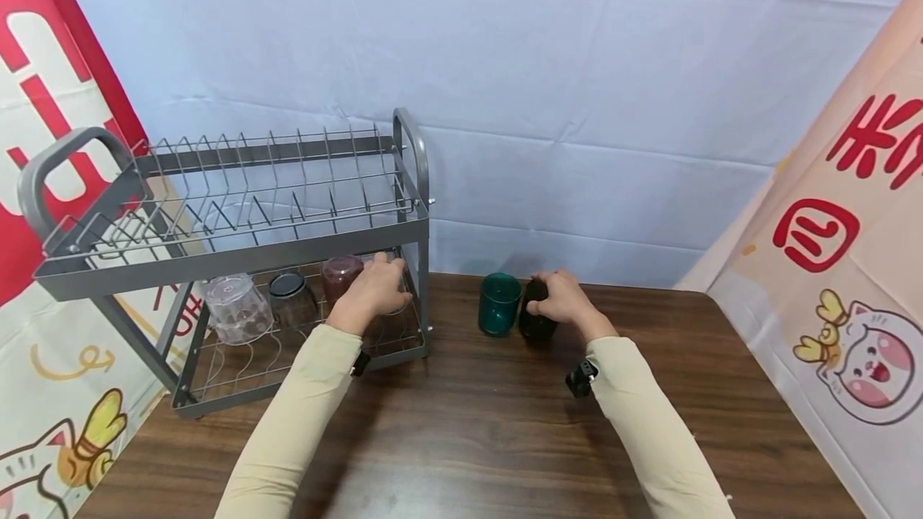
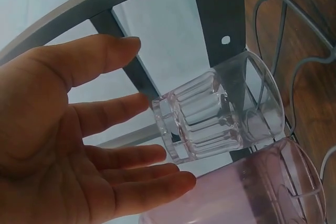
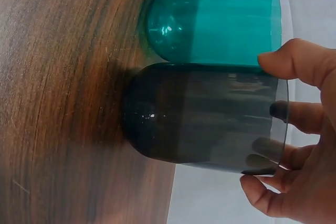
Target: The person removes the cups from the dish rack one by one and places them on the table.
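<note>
My right hand holds a dark grey glass by its rim, thumb on one side and fingers on the other. The glass stands upright on the wooden table, right beside a teal glass. Over the lower tier of a grey two-tier dish rack, my left hand reaches in with thumb and fingers spread. In the left wrist view, its fingertips are right at the base of an upside-down clear glass. A pink glass stands upside down beside that one, close under the lower fingers.
Further left on the lower tier are an upside-down grey glass and a clear patterned glass. The wire upper tier overhangs them. A pale cloth hangs behind the table, with printed banners at the sides.
</note>
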Demonstrator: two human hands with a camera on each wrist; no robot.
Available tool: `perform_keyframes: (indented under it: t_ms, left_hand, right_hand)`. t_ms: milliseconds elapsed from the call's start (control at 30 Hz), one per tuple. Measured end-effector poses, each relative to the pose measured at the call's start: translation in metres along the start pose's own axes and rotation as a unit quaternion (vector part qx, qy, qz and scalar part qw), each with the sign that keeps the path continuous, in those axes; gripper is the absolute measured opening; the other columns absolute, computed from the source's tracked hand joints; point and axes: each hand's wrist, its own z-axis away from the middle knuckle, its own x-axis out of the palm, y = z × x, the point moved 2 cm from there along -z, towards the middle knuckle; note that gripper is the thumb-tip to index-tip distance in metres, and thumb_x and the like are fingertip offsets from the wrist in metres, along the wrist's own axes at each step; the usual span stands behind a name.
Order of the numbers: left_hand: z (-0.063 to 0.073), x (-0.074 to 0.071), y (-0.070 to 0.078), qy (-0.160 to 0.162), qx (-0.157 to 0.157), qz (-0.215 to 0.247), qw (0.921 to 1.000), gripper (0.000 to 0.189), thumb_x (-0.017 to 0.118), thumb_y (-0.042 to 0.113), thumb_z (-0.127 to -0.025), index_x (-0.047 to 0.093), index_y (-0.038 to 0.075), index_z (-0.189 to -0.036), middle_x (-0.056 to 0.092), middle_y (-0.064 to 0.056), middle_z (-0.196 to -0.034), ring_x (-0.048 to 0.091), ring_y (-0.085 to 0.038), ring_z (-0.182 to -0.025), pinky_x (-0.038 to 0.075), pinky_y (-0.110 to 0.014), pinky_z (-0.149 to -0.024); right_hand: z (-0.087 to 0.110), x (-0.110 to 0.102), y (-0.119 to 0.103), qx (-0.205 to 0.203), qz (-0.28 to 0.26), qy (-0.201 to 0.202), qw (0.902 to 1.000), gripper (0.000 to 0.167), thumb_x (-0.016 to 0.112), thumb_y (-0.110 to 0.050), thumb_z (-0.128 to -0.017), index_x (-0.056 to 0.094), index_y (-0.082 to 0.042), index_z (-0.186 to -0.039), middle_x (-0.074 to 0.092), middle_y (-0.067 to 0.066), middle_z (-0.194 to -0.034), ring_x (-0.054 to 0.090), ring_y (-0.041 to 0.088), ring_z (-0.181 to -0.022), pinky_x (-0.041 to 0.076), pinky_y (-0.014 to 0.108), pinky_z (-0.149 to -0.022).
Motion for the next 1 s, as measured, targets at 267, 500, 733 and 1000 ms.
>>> perform_keyframes:
  t_ms: [267, 500, 733, 1000]
  left_hand:
    - [-0.005, 0.004, 0.0, -0.011, 0.001, -0.018, 0.9998, 0.053, 0.067, 0.017, -0.083, 0.049, -0.003, -0.129, 0.046, -0.025, -0.115, 0.048, -0.04, -0.102, 0.042, -0.048, -0.086]
    - [-0.007, 0.006, 0.001, 0.002, -0.002, -0.024, 0.9997, 0.043, 0.057, 0.004, -0.086, 0.049, -0.003, -0.128, 0.045, -0.027, -0.111, 0.047, -0.042, -0.099, 0.043, -0.049, -0.084]
    - [-0.009, 0.009, 0.0, 0.014, 0.001, -0.029, 0.9995, 0.043, 0.059, 0.001, -0.085, 0.049, -0.002, -0.127, 0.046, -0.028, -0.111, 0.046, -0.042, -0.102, 0.043, -0.05, -0.084]
    - [-0.005, 0.001, -0.002, 0.017, 0.007, -0.022, 0.9996, 0.031, 0.06, 0.001, -0.082, 0.057, 0.002, -0.113, 0.047, -0.023, -0.106, 0.045, -0.038, -0.096, 0.044, -0.047, -0.079]
  right_hand:
    - [0.001, 0.001, 0.0, 0.0, 0.0, 0.016, 0.9999, 0.061, 0.066, -0.021, -0.083, 0.044, 0.005, -0.134, 0.046, 0.026, -0.128, 0.034, 0.043, -0.12, 0.024, 0.056, -0.099]
    - [0.002, 0.001, 0.001, 0.016, -0.003, 0.017, 0.9997, 0.064, 0.068, -0.025, -0.083, 0.043, 0.002, -0.136, 0.042, 0.027, -0.129, 0.033, 0.045, -0.12, 0.03, 0.057, -0.095]
    - [0.001, 0.001, 0.0, 0.016, -0.001, 0.013, 0.9998, 0.064, 0.068, -0.026, -0.083, 0.044, 0.002, -0.135, 0.043, 0.027, -0.128, 0.033, 0.046, -0.12, 0.031, 0.057, -0.093]
    - [0.003, -0.01, -0.01, 0.023, 0.02, 0.013, 0.9995, 0.064, 0.068, -0.029, -0.082, 0.045, -0.002, -0.135, 0.044, 0.027, -0.124, 0.038, 0.046, -0.115, 0.036, 0.057, -0.089]
